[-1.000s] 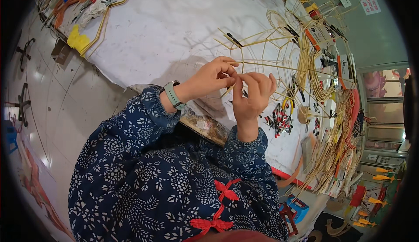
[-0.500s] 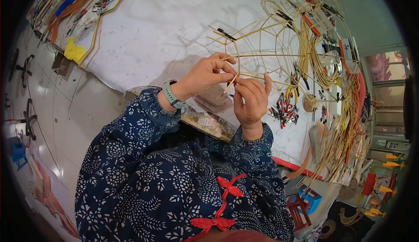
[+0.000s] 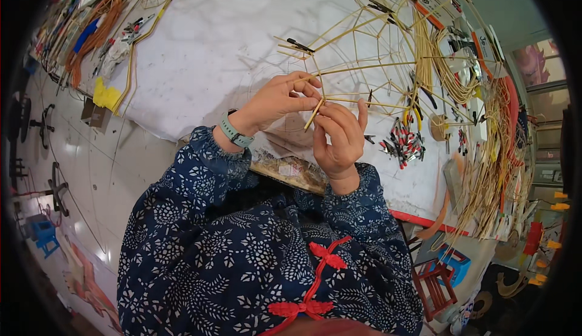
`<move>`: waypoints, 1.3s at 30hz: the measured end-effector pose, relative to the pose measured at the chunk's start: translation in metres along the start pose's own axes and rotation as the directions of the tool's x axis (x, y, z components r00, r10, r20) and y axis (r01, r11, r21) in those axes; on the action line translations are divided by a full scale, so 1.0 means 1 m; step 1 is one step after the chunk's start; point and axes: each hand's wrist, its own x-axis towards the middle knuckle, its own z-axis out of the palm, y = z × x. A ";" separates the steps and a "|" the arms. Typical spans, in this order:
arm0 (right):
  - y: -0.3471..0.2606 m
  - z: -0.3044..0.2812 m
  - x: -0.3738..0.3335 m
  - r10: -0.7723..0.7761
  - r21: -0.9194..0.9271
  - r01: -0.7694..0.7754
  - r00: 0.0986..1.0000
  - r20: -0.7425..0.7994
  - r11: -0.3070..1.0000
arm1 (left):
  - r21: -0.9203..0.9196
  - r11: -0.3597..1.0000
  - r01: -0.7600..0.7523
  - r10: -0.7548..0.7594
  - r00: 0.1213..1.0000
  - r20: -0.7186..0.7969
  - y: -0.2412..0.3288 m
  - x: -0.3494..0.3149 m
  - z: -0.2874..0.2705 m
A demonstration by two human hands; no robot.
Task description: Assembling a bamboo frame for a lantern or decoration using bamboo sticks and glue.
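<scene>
A light frame of thin bamboo strips [image 3: 370, 67] spreads over the white-covered table, reaching away to the right. At its near corner my left hand [image 3: 276, 104] pinches a strip between thumb and fingers. Closed around the same joint, my right hand [image 3: 341, 137] grips the strip from the other side, one finger raised. A short strip end [image 3: 311, 116] slants out toward me between the two hands. Just beyond the fingers, a black clip [image 3: 300, 45] is fastened on the frame, and more black clips [image 3: 382, 10] hold its far part. My fingers partly hide the joint itself.
Right of my hands lie a heap of red and black clips [image 3: 405, 143] and yellow-handled pliers [image 3: 418, 117]. Bundles of bamboo strips [image 3: 479, 172] crowd the table's right side. A bent strip [image 3: 131, 63] and yellow material [image 3: 106, 93] are at the left edge.
Both hands and the frame's near corner appear slightly further left in the picture, as the whole view has shifted a little. The pinch on the joint stays much the same.
</scene>
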 end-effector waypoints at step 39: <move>0.001 -0.008 0.008 0.175 0.121 -0.165 0.982 -0.077 0.979 | 0.206 0.974 -0.092 0.086 0.996 0.037 0.015 0.011 0.009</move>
